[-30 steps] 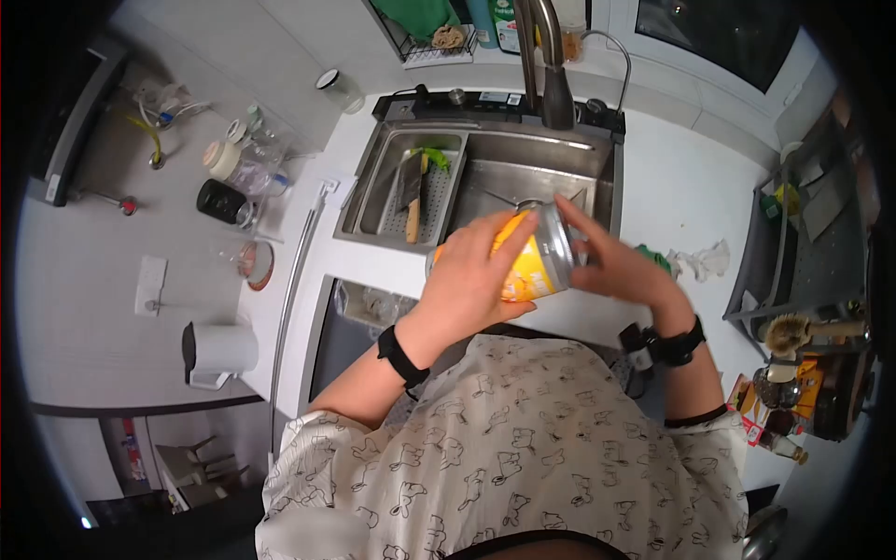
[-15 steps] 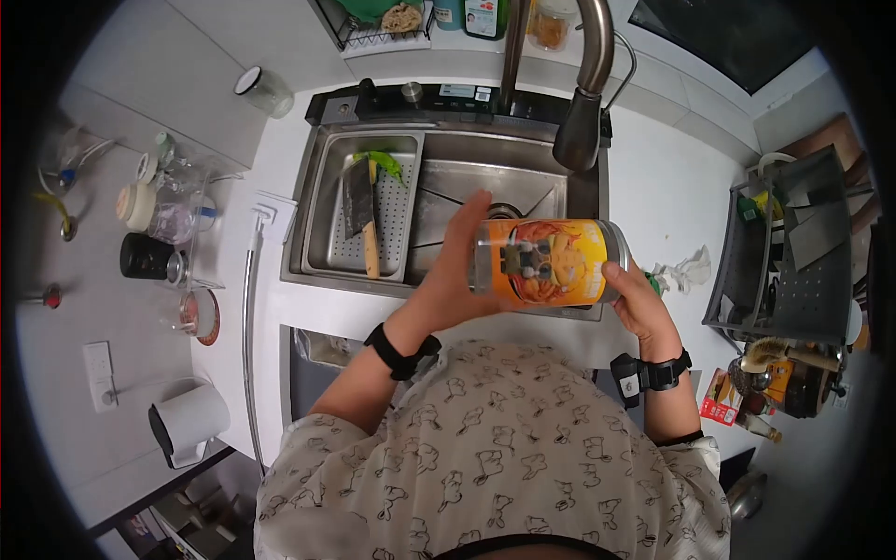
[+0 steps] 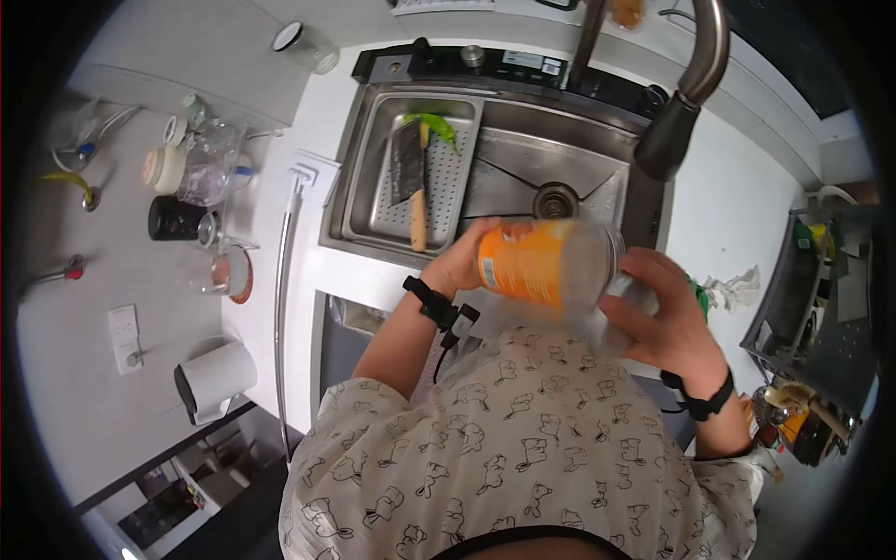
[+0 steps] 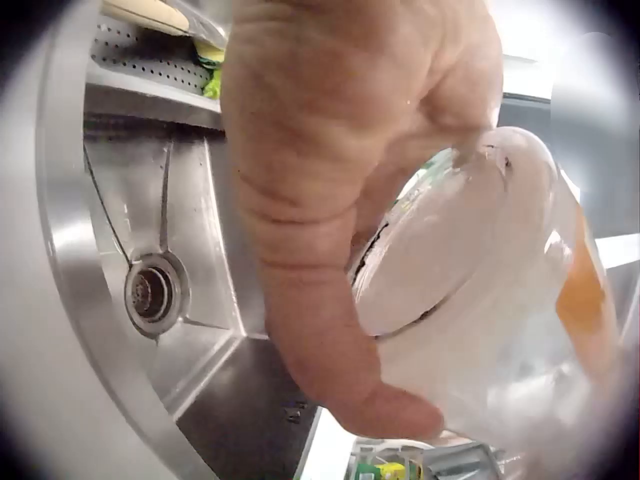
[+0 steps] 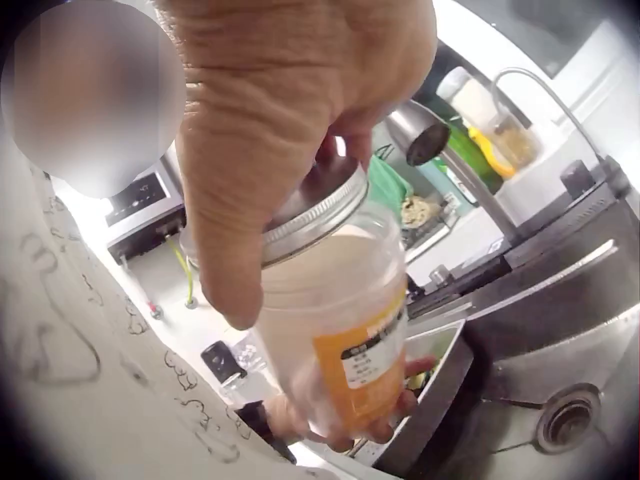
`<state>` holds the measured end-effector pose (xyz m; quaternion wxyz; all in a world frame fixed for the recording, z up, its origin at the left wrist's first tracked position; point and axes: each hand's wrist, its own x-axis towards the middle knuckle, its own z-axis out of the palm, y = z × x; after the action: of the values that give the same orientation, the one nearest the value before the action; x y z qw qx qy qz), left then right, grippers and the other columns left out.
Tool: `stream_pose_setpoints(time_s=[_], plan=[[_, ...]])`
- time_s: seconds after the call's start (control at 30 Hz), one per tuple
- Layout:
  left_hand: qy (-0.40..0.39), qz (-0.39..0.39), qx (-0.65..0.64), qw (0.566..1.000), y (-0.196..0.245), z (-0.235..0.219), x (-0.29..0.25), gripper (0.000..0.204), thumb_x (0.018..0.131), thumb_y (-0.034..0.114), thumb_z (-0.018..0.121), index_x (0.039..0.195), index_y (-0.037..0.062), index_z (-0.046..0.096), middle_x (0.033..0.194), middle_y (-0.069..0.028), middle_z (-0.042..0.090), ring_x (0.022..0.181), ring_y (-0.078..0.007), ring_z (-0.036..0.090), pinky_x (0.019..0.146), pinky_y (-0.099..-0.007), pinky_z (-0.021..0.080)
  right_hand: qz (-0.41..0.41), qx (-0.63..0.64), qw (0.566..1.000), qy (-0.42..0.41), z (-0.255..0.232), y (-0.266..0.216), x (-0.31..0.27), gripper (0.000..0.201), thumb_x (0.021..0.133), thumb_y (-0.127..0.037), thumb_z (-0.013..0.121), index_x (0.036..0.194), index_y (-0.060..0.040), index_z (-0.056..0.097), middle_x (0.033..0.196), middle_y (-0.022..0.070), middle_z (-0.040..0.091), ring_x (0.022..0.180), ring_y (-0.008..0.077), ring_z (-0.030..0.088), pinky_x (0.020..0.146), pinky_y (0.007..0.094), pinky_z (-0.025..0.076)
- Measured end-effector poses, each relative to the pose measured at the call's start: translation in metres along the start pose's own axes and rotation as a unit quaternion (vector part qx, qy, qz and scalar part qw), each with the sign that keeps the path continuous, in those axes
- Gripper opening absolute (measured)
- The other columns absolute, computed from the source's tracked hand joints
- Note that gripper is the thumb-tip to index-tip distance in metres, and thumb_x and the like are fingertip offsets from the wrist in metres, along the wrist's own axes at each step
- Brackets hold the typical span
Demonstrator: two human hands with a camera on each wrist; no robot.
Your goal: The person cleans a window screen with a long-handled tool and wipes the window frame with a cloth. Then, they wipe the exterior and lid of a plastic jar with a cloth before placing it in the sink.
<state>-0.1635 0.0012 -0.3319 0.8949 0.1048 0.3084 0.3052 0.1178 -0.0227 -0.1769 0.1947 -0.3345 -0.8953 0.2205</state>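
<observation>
A clear jar with an orange label (image 3: 527, 261) is held sideways over the sink's front edge, blurred in the head view. The left hand (image 3: 459, 263) grips its base end; in the left wrist view that hand's (image 4: 320, 200) fingers curve around the clear bottom (image 4: 440, 250). At the other end the right hand (image 3: 667, 313) grips the silver lid. The right wrist view shows the right hand (image 5: 270, 130) with thumb and fingers round the ridged metal lid (image 5: 315, 215), which sits on the jar (image 5: 350, 330), and the left hand's fingertips (image 5: 385, 425) beneath.
The sink (image 3: 551, 140) holds a perforated tray (image 3: 371, 177) with a cleaver (image 3: 408, 168) and green peppers (image 3: 437, 128). The faucet (image 3: 667, 135) hangs over its right side. Crumpled tissue (image 3: 733, 287) lies on the right counter, near a dark rack (image 3: 793, 299).
The jar has rotated so a plainer side of its label shows. The right hand has shifted from the jar's end to around the lid. The head view has moved, placing the sink farther right.
</observation>
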Motion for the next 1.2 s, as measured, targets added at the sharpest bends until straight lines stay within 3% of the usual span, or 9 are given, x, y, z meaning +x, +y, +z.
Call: stream_pose_setpoints(time_s=[0.03, 0.1, 0.2, 0.4, 0.67, 0.73, 0.83, 0.97, 1.2], plan=[[-0.089, -0.034, -0.044, 0.995, 0.009, -0.013, -0.005, 0.043, 0.085, 0.041, 0.043, 0.114, 0.0102, 0.045, 0.117, -0.0157, 0.048, 0.104, -0.0312, 0.051, 0.072, -0.0484, 0.05, -0.075, -0.014, 0.997, 0.001, -0.005, 0.006, 0.001, 0.06, 0.047, -0.018, 0.077, 0.105, -0.0142, 0.061, 0.122, 0.0141, 0.043, 0.111, 0.0339, 0.044, 0.091, 0.0397, 0.041], [-0.099, -0.017, -0.116, 0.988, 0.008, -0.041, -0.008, 0.066, 0.081, 0.057, 0.034, 0.131, 0.0142, 0.037, 0.115, -0.0159, 0.053, 0.1, -0.0345, 0.054, 0.065, -0.0587, 0.047, 0.044, 0.027, 0.999, 0.01, -0.014, 0.007, 0.001, 0.062, 0.053, -0.007, 0.073, 0.113, -0.0141, 0.057, 0.123, 0.0135, 0.043, 0.113, 0.0326, 0.043, 0.095, 0.04, 0.039], [-0.212, 0.021, -0.181, 0.96, 0.021, -0.023, -0.02, 0.083, 0.074, 0.059, 0.04, 0.136, 0.0052, 0.026, 0.109, -0.0214, 0.053, 0.087, -0.0348, 0.057, 0.056, -0.0524, 0.051, 0.222, 0.075, 0.971, 0.05, -0.004, 0.05, -0.006, 0.082, 0.056, -0.003, 0.073, 0.13, -0.0113, 0.037, 0.124, 0.0144, 0.04, 0.112, 0.0313, 0.043, 0.096, 0.0393, 0.038], [-0.177, 0.107, -0.112, 0.972, 0.042, 0.019, -0.031, 0.093, 0.068, 0.057, 0.047, 0.138, 0.0026, 0.02, 0.108, -0.0208, 0.053, 0.08, -0.0315, 0.059, 0.05, -0.0465, 0.052, 0.397, -0.085, 0.911, 0.073, 0.053, 0.22, -0.113, 0.09, 0.061, -0.013, 0.075, 0.137, -0.0126, 0.027, 0.124, 0.0215, 0.037, 0.112, 0.037, 0.042, 0.094, 0.0416, 0.038], [-0.107, 0.116, -0.05, 0.986, 0.045, 0.003, -0.017, 0.081, 0.066, 0.064, 0.043, 0.118, 0.0026, 0.042, 0.107, -0.0172, 0.051, 0.087, -0.0345, 0.052, 0.05, -0.0496, 0.045, 0.449, -0.203, 0.869, -0.042, 0.054, 0.234, -0.101, 0.092, 0.061, -0.022, 0.077, 0.137, -0.0133, 0.026, 0.135, 0.0256, 0.028, 0.123, 0.0413, 0.031, 0.1, 0.0424, 0.033], [-0.073, 0.099, -0.035, 0.992, 0.045, -0.003, -0.011, 0.081, 0.067, 0.067, 0.038, 0.116, 0.0026, 0.044, 0.112, -0.0177, 0.049, 0.092, -0.035, 0.048, 0.059, -0.0491, 0.04, 0.448, -0.276, 0.846, -0.084, 0.048, 0.231, -0.083, 0.09, 0.062, -0.022, 0.076, 0.137, -0.0129, 0.027, 0.137, 0.0253, 0.026, 0.125, 0.0409, 0.028, 0.101, 0.042, 0.032], [-0.101, 0.056, -0.162, 0.98, 0.031, -0.02, 0.009, 0.08, 0.071, 0.067, 0.035, 0.118, 0.0022, 0.044, 0.115, -0.0186, 0.048, 0.092, -0.0356, 0.049, 0.068, -0.0508, 0.04, 0.265, -0.026, 0.964, 0.02, 0.032, 0.206, -0.031, 0.071, 0.073, -0.012, 0.067, 0.134, -0.0036, 0.031, 0.137, 0.0212, 0.029, 0.128, 0.0337, 0.028, 0.105, 0.0368, 0.026], [-0.093, 0.079, -0.109, 0.986, 0.004, -0.021, 0.031, 0.076, 0.076, 0.056, 0.038, 0.128, 0.0015, 0.033, 0.129, -0.0156, 0.039, 0.11, -0.034, 0.042, 0.095, -0.0462, 0.03, 0.179, 0.062, 0.982, -0.019, 0.031, 0.186, 0.032, 0.038, 0.078, -0.006, 0.058, 0.116, -0.003, 0.051, 0.122, 0.0174, 0.049, 0.115, 0.0318, 0.044, 0.097, 0.035, 0.034], [-0.05, 0.034, -0.198, 0.978, -0.023, -0.004, 0.069, 0.066, 0.081, 0.059, 0.039, 0.122, 0.0083, 0.045, 0.126, -0.0136, 0.044, 0.11, -0.0324, 0.045, 0.094, -0.0493, 0.034, -0.004, -0.049, 0.999, -0.024, 0.062, 0.25, 0.086, 0.069, 0.075, 0.005, 0.051, 0.138, -0.0114, 0.026, 0.132, 0.0188, 0.038, 0.119, 0.0322, 0.041, 0.1, 0.0365, 0.033]])
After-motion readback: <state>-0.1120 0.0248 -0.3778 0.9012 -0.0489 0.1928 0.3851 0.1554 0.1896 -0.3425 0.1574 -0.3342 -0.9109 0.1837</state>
